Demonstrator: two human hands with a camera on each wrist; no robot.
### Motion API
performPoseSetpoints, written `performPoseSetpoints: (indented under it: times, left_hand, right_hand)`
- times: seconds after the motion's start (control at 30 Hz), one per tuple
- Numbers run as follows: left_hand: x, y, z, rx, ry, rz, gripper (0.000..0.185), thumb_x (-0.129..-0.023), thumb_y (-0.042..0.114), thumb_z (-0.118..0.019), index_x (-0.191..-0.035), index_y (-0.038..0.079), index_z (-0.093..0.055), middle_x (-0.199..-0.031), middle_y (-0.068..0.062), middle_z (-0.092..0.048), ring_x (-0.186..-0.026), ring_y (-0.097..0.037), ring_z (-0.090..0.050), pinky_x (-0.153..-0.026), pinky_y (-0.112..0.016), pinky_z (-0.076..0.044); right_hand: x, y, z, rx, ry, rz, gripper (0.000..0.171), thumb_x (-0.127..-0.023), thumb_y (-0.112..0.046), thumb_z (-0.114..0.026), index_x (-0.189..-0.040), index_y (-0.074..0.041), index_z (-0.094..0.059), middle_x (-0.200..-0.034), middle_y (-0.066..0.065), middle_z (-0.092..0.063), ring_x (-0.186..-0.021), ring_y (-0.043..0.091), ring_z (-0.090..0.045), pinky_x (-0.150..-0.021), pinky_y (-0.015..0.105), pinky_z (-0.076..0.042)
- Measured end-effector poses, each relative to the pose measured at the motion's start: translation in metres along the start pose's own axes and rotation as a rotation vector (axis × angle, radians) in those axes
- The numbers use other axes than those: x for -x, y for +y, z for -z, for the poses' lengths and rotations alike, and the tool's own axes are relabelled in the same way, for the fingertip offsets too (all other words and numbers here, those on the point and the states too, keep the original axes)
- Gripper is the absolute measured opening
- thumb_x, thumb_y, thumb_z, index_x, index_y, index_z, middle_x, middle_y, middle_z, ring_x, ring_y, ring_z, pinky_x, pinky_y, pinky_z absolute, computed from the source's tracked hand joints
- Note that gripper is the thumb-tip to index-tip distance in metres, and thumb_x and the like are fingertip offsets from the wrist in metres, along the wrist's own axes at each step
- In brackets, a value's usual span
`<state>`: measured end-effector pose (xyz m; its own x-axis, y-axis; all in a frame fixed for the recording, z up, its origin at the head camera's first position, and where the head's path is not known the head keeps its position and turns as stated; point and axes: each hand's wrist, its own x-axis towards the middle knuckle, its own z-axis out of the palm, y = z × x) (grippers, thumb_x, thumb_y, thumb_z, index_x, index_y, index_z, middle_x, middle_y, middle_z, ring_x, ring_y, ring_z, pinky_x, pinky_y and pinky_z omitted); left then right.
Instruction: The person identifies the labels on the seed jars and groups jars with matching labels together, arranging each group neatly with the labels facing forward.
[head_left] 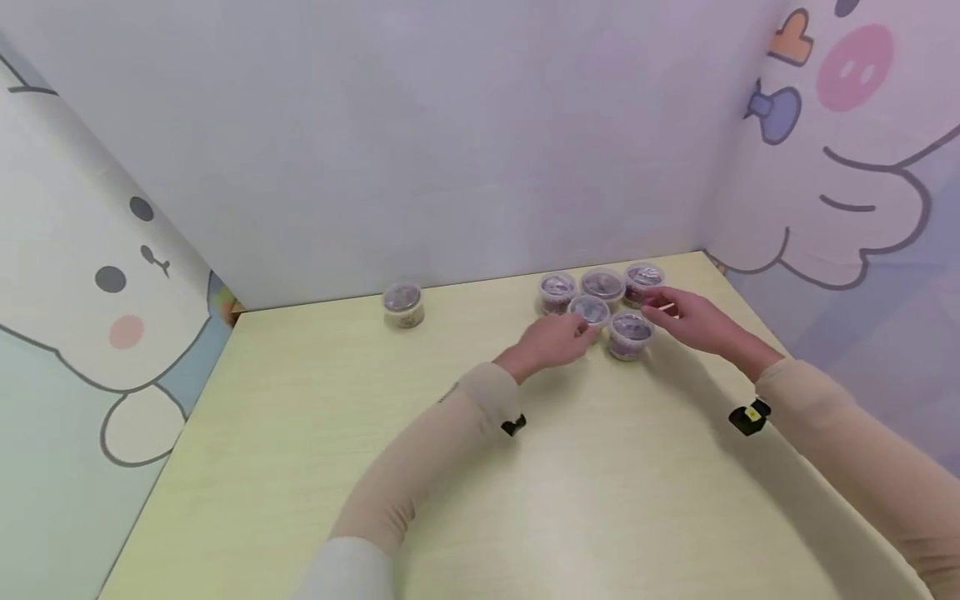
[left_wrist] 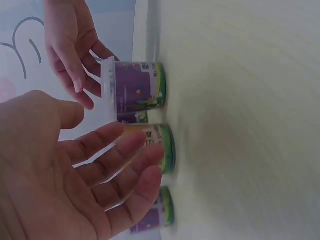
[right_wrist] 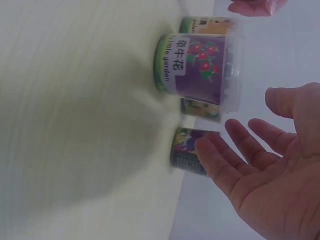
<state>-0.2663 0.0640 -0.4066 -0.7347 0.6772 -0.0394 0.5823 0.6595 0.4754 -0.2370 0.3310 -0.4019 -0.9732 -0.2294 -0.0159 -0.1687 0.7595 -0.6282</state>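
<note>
Five small clear-lidded cups stand clustered at the back right of the pale yellow table (head_left: 525, 500). My left hand (head_left: 576, 332) is open, its straight fingers (left_wrist: 125, 165) right beside the front-left cup (head_left: 590, 310), which has a yellowish label (left_wrist: 161, 142). I cannot tell whether they touch. My right hand (head_left: 662, 305) is open too, its fingers (right_wrist: 225, 155) spread close to the purple-labelled front-right cup (head_left: 630, 333) (right_wrist: 200, 67) and a dark-labelled cup (right_wrist: 189, 150) behind it. Neither hand holds anything.
A sixth cup (head_left: 403, 304) stands alone at the back, left of the cluster. Walls with cartoon animals close the table in on the left (head_left: 90, 292), back and right (head_left: 847, 183). Both wrists carry small black devices (head_left: 750, 417).
</note>
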Motion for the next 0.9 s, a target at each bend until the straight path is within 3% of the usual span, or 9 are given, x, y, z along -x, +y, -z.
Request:
performPoseSetpoints:
  times: [0.13,0.23,0.47,0.67,0.9]
  left_hand:
    - [-0.012,0.008,-0.021,0.189,-0.028,0.09,0.052,-0.11,0.049,-0.031,-0.087,0.013,-0.062,-0.067,0.002,-0.057,-0.057,-0.013,-0.051,-0.059,-0.028,-0.043]
    - [-0.016,0.013,-0.032,0.303,-0.04,0.144,0.06,-0.11,0.051,-0.027,-0.091,0.008,-0.065,-0.065,-0.003,-0.061,-0.052,-0.016,-0.053,-0.057,-0.029,-0.044]
    - [-0.02,0.016,-0.043,0.5,-0.072,0.142,0.06,-0.11,0.048,-0.034,-0.1,0.001,-0.069,-0.085,-0.012,-0.07,-0.065,-0.023,-0.064,-0.059,-0.034,-0.052]
    - [-0.02,0.014,-0.044,0.525,-0.125,0.091,0.059,-0.107,0.052,-0.042,-0.097,0.002,-0.071,-0.084,-0.01,-0.07,-0.064,-0.019,-0.062,-0.061,-0.033,-0.053]
    - [-0.021,0.012,-0.046,0.502,-0.109,0.076,0.059,-0.106,0.055,-0.043,-0.095,0.005,-0.072,-0.084,-0.007,-0.07,-0.067,-0.019,-0.064,-0.063,-0.032,-0.054]
  right_hand:
    - [0.003,0.011,-0.011,-0.108,-0.054,-0.067,0.06,-0.109,-0.037,-0.047,-0.148,0.009,-0.04,-0.136,0.032,-0.052,-0.118,0.044,-0.058,-0.091,0.051,-0.054]
    - [0.004,0.016,-0.018,-0.192,-0.1,-0.096,0.064,-0.11,-0.039,-0.043,-0.149,0.012,-0.036,-0.139,0.033,-0.05,-0.121,0.045,-0.056,-0.094,0.05,-0.054]
    - [0.001,0.024,-0.025,-0.32,-0.165,-0.122,0.066,-0.112,-0.039,-0.037,-0.151,0.015,-0.029,-0.146,0.036,-0.042,-0.128,0.045,-0.051,-0.099,0.051,-0.05]
    - [-0.001,0.027,-0.026,-0.354,-0.175,-0.141,0.064,-0.112,-0.037,-0.037,-0.152,0.013,-0.03,-0.147,0.033,-0.043,-0.128,0.034,-0.05,-0.099,0.047,-0.05]
    - [-0.001,0.027,-0.027,-0.403,-0.168,-0.193,0.062,-0.11,-0.041,-0.042,-0.145,0.01,-0.04,-0.135,0.026,-0.051,-0.107,0.015,-0.059,-0.094,0.038,-0.054]
